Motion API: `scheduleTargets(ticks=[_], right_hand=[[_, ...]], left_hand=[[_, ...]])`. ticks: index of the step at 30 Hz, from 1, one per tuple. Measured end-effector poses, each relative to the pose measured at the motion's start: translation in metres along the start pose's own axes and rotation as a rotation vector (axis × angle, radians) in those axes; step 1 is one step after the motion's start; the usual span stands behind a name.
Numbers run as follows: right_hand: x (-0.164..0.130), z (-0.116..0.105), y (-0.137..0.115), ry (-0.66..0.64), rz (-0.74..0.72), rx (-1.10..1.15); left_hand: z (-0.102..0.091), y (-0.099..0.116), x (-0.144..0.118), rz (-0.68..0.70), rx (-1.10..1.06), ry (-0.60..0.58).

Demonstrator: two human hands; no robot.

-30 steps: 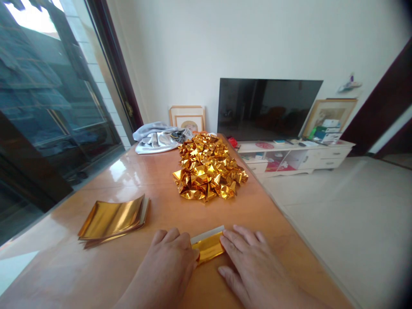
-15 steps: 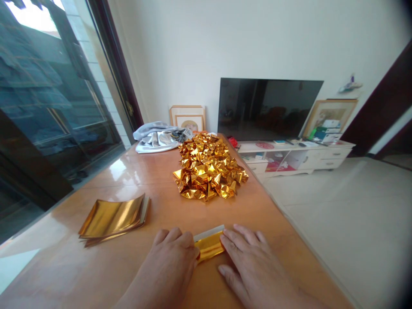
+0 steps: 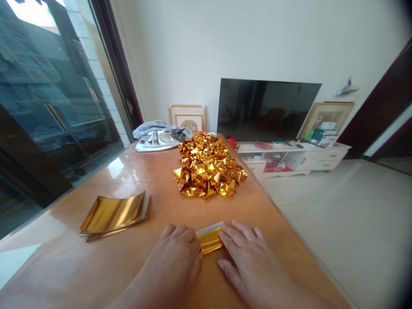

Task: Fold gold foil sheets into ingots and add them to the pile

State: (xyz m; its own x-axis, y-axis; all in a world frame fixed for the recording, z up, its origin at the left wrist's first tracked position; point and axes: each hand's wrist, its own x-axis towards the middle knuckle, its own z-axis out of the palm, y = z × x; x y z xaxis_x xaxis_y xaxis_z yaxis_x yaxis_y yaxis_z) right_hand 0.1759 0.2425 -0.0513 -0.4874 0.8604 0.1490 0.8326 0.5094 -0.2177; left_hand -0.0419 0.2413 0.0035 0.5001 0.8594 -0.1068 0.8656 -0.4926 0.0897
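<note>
A folded gold foil sheet (image 3: 210,239) with a white edge lies flat on the wooden table (image 3: 154,176) close to me. My left hand (image 3: 175,262) presses its left end with curled fingers. The sheet's right end sits under the flat, spread fingers of my right hand (image 3: 247,257). Only a short middle strip of the sheet shows between the hands. A stack of flat gold sheets (image 3: 114,212) rests to the left. Beyond the hands is a heap of folded gold pieces (image 3: 207,171).
A grey cloth bundle (image 3: 157,136) and a framed picture (image 3: 187,118) are at the table's far end. A dark television (image 3: 267,110) stands on a white low cabinet (image 3: 296,156) to the right. A glass door (image 3: 48,98) runs along the left. Tiled floor lies right of the table.
Both hands have drawn closer together over the sheet, so less gold shows between them. The view has shifted slightly.
</note>
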Motion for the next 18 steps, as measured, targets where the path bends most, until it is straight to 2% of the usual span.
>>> scheduleTargets(ticks=[8, 18], right_hand=[[0.000, -0.010, -0.004, -0.014, 0.003, -0.019], [0.001, -0.015, -0.011, -0.023, -0.004, -0.014]], left_hand=[[0.004, 0.003, 0.001, 0.005, 0.017, 0.112], [0.006, 0.005, -0.004, 0.049, -0.074, 0.144]])
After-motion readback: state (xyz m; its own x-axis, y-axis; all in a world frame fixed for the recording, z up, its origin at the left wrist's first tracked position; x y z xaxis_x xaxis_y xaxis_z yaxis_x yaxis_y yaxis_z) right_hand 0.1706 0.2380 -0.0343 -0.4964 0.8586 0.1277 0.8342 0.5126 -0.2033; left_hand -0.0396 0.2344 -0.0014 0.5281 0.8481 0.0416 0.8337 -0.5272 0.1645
